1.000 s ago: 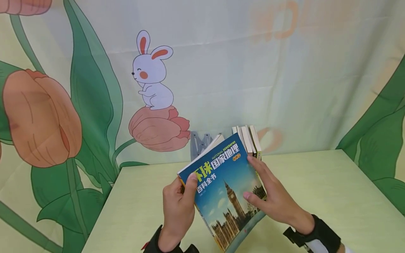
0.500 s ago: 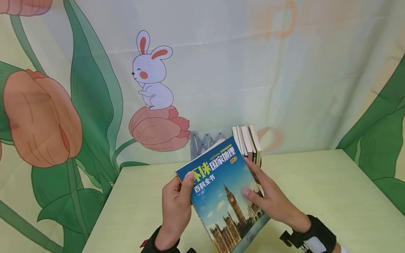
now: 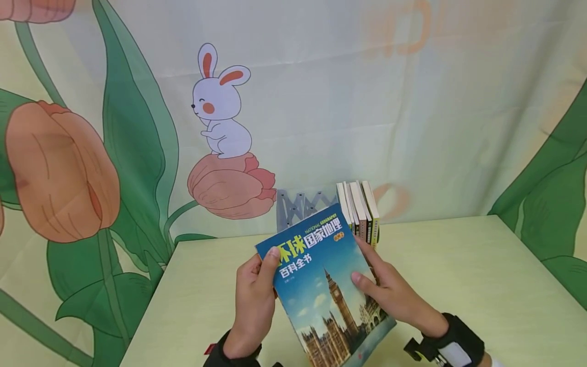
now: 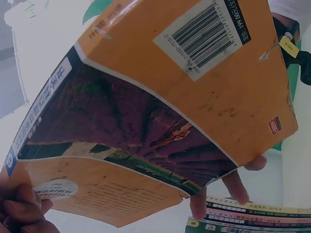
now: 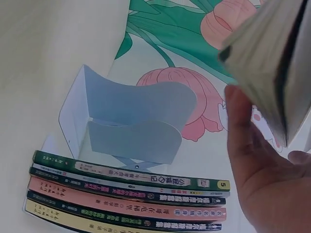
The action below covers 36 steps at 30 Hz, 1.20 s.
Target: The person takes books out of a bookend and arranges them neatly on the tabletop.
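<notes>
Fingers of the left hand and right hand grip opposite edges of the blue book above the counter, likely to steady it. Upright books stand behind, beside a bookend.

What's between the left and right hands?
Head view: a blue-covered paperback book with a clock-tower photo, gripped by left hand and right hand. Left wrist view: its orange back cover.

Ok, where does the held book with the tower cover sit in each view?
Head: held book, lower centre, blue front showing.
Left wrist: held book across most of the picture, orange back showing.
Right wrist: held book, upper right corner, page edges.
Shared landmark: row of books, in all three.
</notes>
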{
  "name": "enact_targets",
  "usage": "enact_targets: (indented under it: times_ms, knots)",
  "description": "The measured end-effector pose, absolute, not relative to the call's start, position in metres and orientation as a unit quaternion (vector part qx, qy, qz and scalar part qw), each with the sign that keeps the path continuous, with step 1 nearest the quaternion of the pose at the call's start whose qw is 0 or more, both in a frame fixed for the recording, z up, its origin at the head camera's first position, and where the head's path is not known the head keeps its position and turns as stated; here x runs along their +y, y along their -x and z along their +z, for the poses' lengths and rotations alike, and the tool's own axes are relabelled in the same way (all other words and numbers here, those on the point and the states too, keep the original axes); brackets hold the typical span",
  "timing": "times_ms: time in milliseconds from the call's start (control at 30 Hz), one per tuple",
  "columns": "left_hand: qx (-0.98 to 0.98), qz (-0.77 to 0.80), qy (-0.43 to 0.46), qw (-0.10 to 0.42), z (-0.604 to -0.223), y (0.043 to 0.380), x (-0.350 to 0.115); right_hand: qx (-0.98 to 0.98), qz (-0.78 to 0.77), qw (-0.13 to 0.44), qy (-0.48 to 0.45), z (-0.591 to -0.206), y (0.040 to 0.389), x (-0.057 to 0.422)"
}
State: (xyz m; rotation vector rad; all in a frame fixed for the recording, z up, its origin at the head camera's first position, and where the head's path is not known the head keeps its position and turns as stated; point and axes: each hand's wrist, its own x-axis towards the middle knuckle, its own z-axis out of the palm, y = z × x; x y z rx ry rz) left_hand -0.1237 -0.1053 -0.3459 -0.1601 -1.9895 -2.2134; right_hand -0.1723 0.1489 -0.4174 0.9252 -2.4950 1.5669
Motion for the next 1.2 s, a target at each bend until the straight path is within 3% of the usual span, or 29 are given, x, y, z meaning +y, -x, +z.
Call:
enact_targets:
  times_ms: [233,500,1200]
  knots:
    - [-0.659,-0.749,0.039,0.058,-0.351,0.129,-0.107,-0.805,0.522,-0.026,-0.28,-0.422,0.171,0.15]
    - [-0.654,-0.755,0.031,0.047,-0.356,0.133,-0.108,-0.793,0.548,-0.046,-0.263,-0.422,0.17,0.151]
    - [-0.661,-0.749,-0.008,0.042,-0.371,0.142,-0.11,-0.779,0.587,0.035,-0.216,-0.42,0.158,0.151]
